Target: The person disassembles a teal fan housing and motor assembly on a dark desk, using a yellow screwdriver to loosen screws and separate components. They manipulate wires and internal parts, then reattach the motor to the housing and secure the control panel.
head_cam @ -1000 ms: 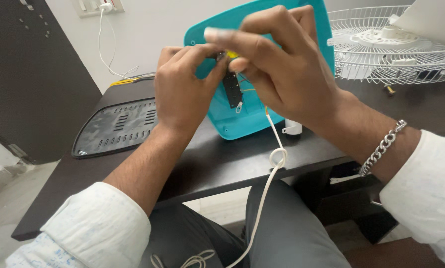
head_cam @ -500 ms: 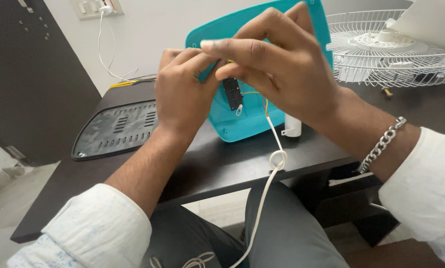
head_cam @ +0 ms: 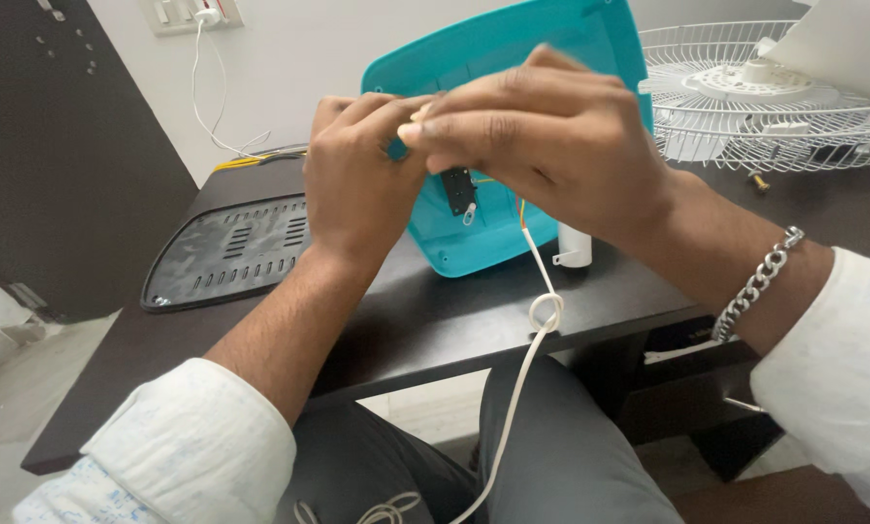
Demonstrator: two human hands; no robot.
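My left hand (head_cam: 357,184) and right hand (head_cam: 542,146): fingertips pinched together on a small part I cannot make out, before the teal casing (head_cam: 513,68) standing mid-desk (head_cam: 435,320); white cord (head_cam: 537,320) hangs near; grey grille (head_cam: 226,252) left; fan guard (head_cam: 765,97) far right

Centre frame: left hand (head_cam: 357,184) and right hand (head_cam: 551,146) meet fingertips before teal plastic housing (head_cam: 513,58), standing on dark desk (head_cam: 435,320). White cord (head_cam: 532,340), knotted, hangs below. Left: black vented panel (head_cam: 231,252). Upper right: white fan grille (head_cam: 774,97).
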